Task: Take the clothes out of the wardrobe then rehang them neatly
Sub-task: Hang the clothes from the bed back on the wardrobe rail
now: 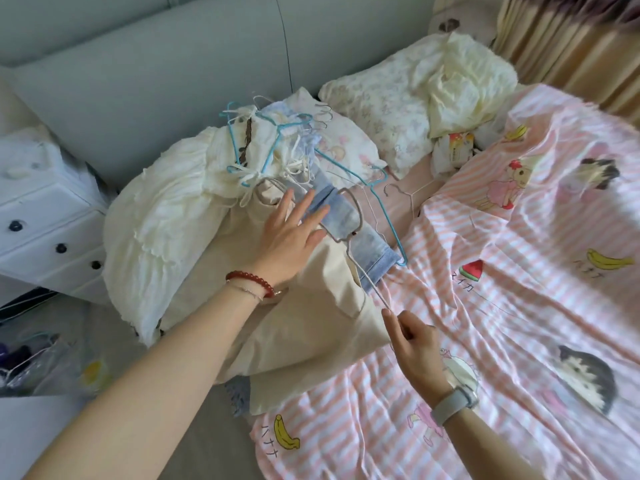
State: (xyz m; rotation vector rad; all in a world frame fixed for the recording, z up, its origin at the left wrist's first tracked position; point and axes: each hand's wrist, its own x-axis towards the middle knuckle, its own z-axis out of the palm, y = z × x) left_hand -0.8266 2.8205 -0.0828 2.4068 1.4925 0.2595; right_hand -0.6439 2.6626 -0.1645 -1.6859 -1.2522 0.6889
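Your left hand lay flat, fingers straight, on the pile of clothes at centre left of the frame on the bed. Your right hand pinched the end of a grey hanger lying across the jeans.

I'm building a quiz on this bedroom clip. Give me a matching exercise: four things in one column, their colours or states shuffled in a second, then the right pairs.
Things:
1. left hand
2. right hand
3. jeans
4. drawers

States or colours:
A. white with dark knobs
B. pinches the grey hanger
C. flat, fingers spread, on the clothes pile
D. light blue

Pairs: 1-C, 2-B, 3-D, 4-A
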